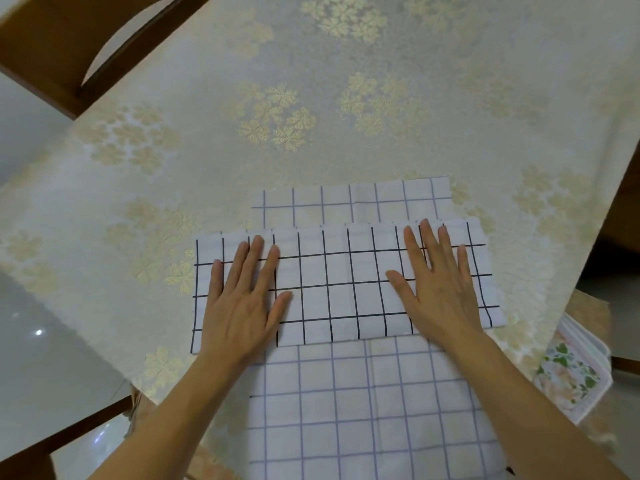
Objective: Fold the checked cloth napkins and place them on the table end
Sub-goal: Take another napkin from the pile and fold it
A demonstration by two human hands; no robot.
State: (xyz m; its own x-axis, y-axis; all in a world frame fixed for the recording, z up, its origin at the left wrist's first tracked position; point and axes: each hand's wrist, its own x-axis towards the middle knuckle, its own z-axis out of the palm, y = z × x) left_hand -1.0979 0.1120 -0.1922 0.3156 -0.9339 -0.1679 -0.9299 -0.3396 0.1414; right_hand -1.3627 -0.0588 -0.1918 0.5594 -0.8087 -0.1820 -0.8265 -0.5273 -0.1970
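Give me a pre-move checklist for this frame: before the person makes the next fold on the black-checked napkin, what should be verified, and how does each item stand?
1. Left hand flat on the folded napkin: ok, fingers straight.
2. Right hand flat on it: ok, fingers spread.
3. Folded strip lies smooth between the hands: ok, no wrinkles visible.
4. Edges of the fold aligned: cannot tell; the layers are not visible separately.
5. Nothing underneath that could shift: not ok; it rests on an unfolded faint-checked napkin.
6. Bare tablecloth beyond for placing: ok.
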